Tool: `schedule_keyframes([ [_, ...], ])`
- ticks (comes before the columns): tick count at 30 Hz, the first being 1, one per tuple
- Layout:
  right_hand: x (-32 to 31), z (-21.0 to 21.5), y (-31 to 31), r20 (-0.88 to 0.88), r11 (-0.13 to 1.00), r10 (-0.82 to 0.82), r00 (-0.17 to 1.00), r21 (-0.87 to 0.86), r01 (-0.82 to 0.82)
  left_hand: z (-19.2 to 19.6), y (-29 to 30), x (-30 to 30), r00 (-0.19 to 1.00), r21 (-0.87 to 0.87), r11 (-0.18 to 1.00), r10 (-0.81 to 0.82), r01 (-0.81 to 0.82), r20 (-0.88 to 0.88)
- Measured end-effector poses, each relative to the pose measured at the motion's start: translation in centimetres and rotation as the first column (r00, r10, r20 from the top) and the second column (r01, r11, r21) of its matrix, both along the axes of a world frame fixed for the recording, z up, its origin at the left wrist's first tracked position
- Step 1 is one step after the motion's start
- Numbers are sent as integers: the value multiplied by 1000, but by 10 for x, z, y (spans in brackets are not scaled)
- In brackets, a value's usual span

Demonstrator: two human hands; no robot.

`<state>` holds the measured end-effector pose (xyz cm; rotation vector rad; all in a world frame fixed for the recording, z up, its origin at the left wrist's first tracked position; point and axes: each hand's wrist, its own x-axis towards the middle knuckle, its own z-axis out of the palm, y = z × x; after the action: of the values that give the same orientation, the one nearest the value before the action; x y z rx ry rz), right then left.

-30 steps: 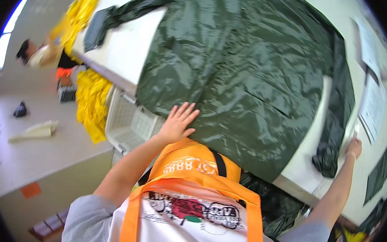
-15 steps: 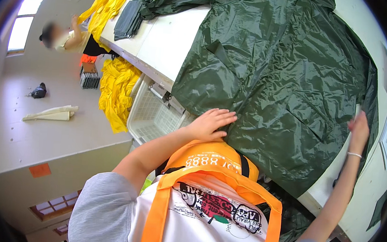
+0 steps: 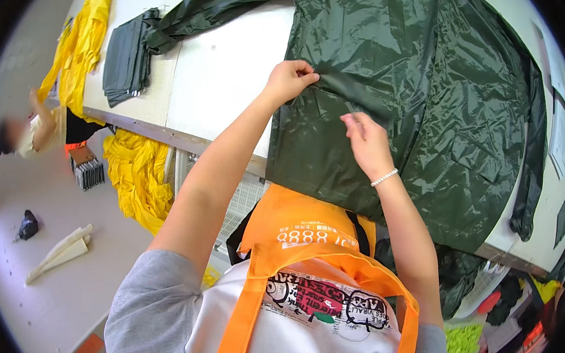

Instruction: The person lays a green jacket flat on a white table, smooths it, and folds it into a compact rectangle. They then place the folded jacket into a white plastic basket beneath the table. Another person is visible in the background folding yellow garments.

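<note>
A shiny dark green raincoat [image 3: 474,105] lies spread over the white table, with one sleeve stretched out to the left. At its left pocket, my left hand [image 3: 292,83] pinches the corner of the pocket flap [image 3: 342,87], which is smeared by motion. Just below the flap's right part is my right hand [image 3: 370,147], a beaded bracelet on its wrist. Its fingers are bent, but the fingertips are blurred, and whether they hold anything does not show.
Folded dark green pieces [image 3: 127,58] lie stacked by the sleeve's end. Yellow garments [image 3: 83,48] hang over the far-left table edge, near another person [image 3: 44,124]. A yellow heap [image 3: 133,178] and a white plastic basket [image 3: 244,197] are below the table's front edge [image 3: 160,132].
My left hand has moved up from the hem to the pocket flap. My right hand has come left from the coat's right edge to the same pocket. The view has turned.
</note>
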<state>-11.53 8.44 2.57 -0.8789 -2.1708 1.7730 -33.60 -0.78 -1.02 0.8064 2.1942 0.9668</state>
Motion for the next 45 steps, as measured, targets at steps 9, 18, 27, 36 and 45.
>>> schedule_keyframes([
  [9, -57, -30, 39, 12, 978, -128, 992, 169, 124, -5, -3, -18, 997, 82, 995, 59, -62, 47],
  [18, -86, -45, 30, 30, 982, -79, 996, 176, 72, 18, -20, 15, 908, -46, 999, -45, 28, -417],
  [27, -85, -7, 15, 200, 775, 345, 917, 490, -399, 11, -25, -7, 978, 37, 994, -90, 99, -189],
  [36, -96, -6, 9, 259, 696, 353, 899, 570, -437, 8, -24, -20, 953, 58, 984, -148, 169, -265],
  [45, -99, 18, -15, 361, 709, 294, 885, 539, -455, 4, -23, -17, 945, 40, 987, -136, 155, -297],
])
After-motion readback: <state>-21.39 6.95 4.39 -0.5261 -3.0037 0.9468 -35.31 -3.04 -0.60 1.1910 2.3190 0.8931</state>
